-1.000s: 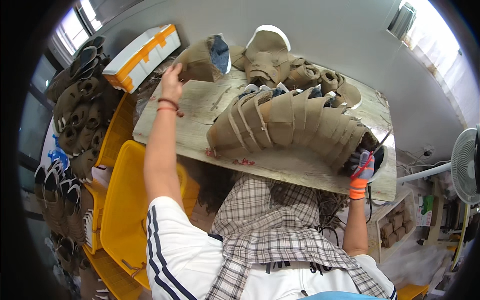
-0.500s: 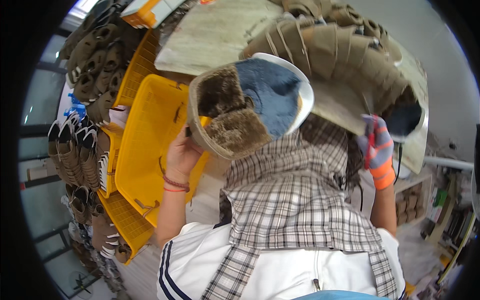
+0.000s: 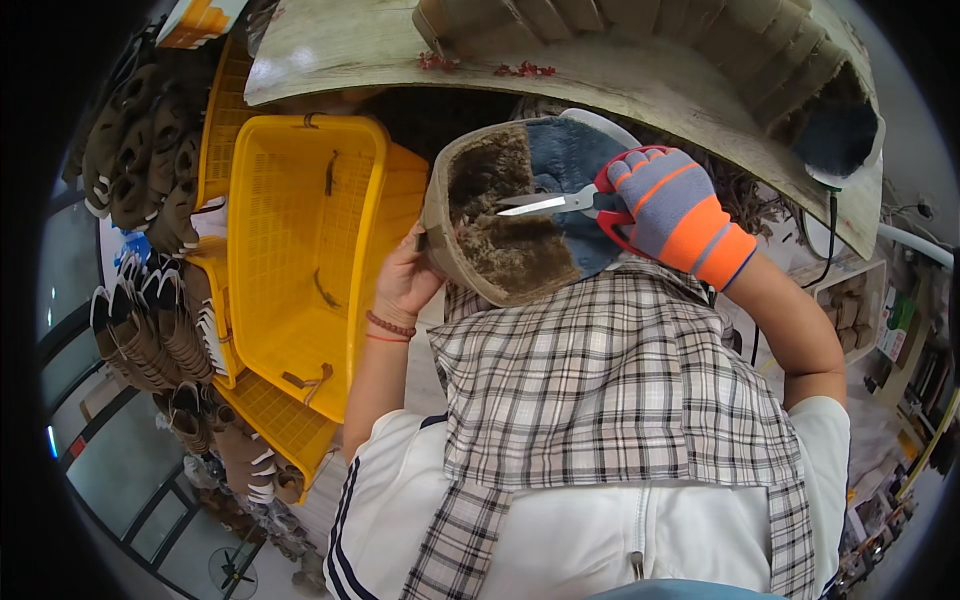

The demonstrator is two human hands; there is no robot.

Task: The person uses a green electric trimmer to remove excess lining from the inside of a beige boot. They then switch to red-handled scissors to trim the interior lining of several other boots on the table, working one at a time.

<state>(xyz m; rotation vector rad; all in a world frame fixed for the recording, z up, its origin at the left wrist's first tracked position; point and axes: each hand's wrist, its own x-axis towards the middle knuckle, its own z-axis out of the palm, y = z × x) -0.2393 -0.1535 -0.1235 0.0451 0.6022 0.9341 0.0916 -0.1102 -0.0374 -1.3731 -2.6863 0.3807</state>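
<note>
Orange-and-grey gloved fingers [image 3: 650, 185] of the right hand [image 3: 668, 212] are closed through the red handles of a pair of scissors [image 3: 560, 203], whose blades point left and lie over the brown fleece lining of a slipper upper [image 3: 505, 225]. Bare fingers [image 3: 428, 243] of the left hand [image 3: 408, 280] are wrapped around that upper's tan left edge, holding it up over the plaid apron [image 3: 610, 380] between the two hands. Left of the left-hand fingers stands a yellow basket [image 3: 290, 250], and above both hands the counter [image 3: 640, 85] carries a row of tan uppers [image 3: 640, 25].
</note>
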